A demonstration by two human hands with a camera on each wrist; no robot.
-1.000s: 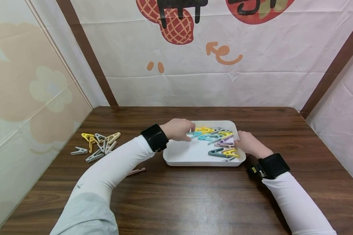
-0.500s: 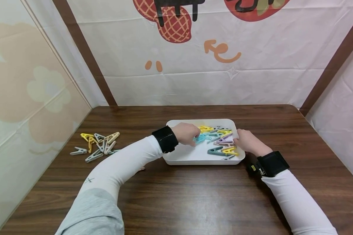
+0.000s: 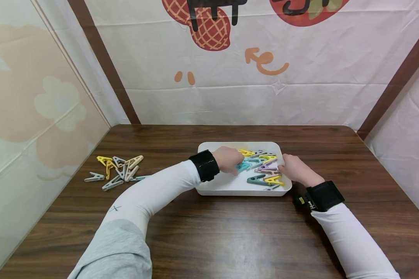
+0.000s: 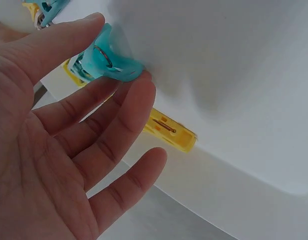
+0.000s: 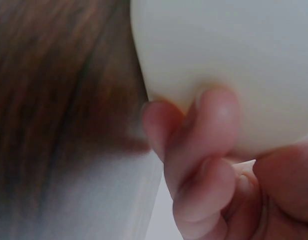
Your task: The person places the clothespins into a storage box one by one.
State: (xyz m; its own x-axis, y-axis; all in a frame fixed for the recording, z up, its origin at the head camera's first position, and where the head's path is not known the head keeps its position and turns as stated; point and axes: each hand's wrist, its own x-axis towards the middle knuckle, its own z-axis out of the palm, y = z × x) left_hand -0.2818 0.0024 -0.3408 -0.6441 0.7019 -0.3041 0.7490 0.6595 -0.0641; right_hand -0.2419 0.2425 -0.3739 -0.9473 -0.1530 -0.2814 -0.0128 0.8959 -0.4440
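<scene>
In the head view a white tray (image 3: 227, 190) holds several clothespins, bunched on its right side. My left hand (image 3: 227, 159) reaches into it from the left. Between thumb and fingertips it pinches the handle ends of a teal clothespin (image 4: 116, 67), seen close in the left wrist view, whose far end is hidden among other clothespins. Behind those fingers lies a yellow clothespin (image 4: 176, 136) along the tray's side. With curled fingers and thumb my right hand (image 3: 300, 170) grips the tray's right edge; the right wrist view shows its fingertips (image 5: 221, 112) against the pale tray wall (image 5: 223, 40).
On the left of the brown wooden table (image 3: 230, 236) lies a loose pile of clothespins (image 3: 123, 170) in yellow, grey and cream. One more, a grey clothespin (image 3: 95, 177), sits just left of the pile. A printed curtain (image 3: 230, 104) hangs behind the table.
My left hand has moved right, carrying the teal clothespin from the tray's left side to the clothespins there. My right hand keeps its grip on the tray edge.
</scene>
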